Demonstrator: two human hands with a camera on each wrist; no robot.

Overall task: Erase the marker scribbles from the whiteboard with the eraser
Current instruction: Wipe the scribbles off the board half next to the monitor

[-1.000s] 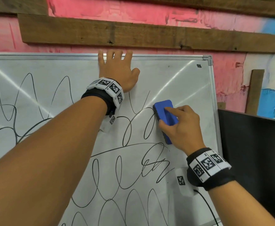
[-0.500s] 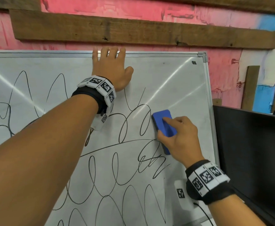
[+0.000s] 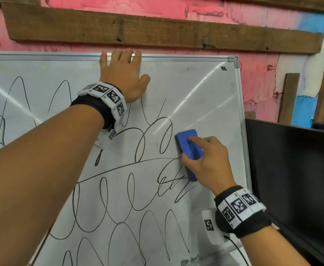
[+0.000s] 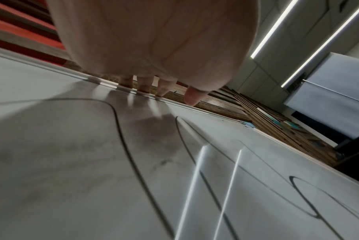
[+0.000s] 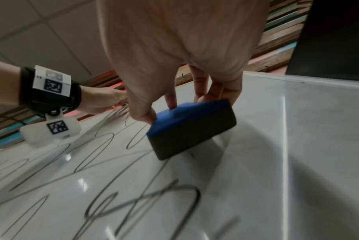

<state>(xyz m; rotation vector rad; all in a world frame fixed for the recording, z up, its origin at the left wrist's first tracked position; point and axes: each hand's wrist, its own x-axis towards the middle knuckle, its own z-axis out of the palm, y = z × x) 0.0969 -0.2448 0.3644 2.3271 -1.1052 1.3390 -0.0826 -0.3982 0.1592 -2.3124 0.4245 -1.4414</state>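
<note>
A whiteboard [image 3: 205, 89] with a metal frame leans against the wall, covered in black marker scribbles [image 3: 130, 191]. My right hand [image 3: 207, 160] grips a blue eraser [image 3: 189, 148] with a dark felt base [image 5: 187, 136], pressed on the board at the right end of the scribbles [image 5: 137, 199]. My left hand [image 3: 122, 73] lies flat on the board near its top edge, fingers [image 4: 145, 84] straight and reaching the frame [image 4: 104, 84]. The strip of board right of the eraser is bare.
A dark panel [image 3: 291, 179] stands close to the board's right edge. A wooden beam [image 3: 157, 33] runs across the pink wall above the board. A cable [image 3: 238, 250] hangs from my right wristband near the board's bottom edge.
My right hand has slid the eraser downward along the board's right side, onto the tangled scribble. My left hand stays planted at the top edge.
</note>
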